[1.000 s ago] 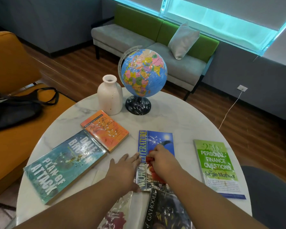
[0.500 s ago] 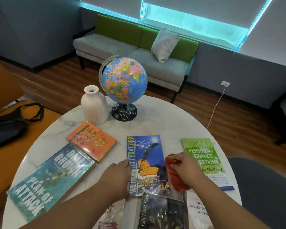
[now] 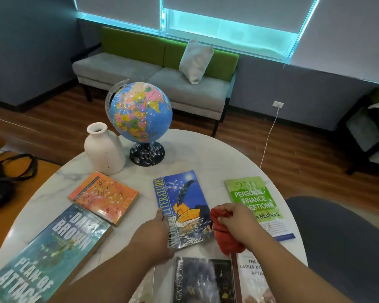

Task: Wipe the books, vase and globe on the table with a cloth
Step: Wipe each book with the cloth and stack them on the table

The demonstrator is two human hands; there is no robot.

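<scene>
My left hand [image 3: 155, 235] lies flat on the spine edge of the blue paperback book [image 3: 184, 202], hiding part of its title. My right hand [image 3: 239, 219] is curled round the crumpled red cloth [image 3: 225, 241] just off that book's right edge. The frame cuts off the dark book [image 3: 204, 281] nearest me, and bare white marble surface [image 3: 206, 154] lies between the blue book and the colourful globe [image 3: 140, 112] and white ceramic vase [image 3: 105, 147].

Cool cyan daylight comes from the window [image 3: 228, 33] strip at the top of the frame; the walls at upper left stay dim. The table [image 3: 206, 154] in the centre is evenly lit, its shadows soft. White glare streaks the teal book [image 3: 53, 248] and orange book [image 3: 105, 197] at left. Straight lines bow toward the edges. The right hand [image 3: 239, 221] and cloth [image 3: 228, 243] look slightly smeared, and the bottom edge is soft.
</scene>
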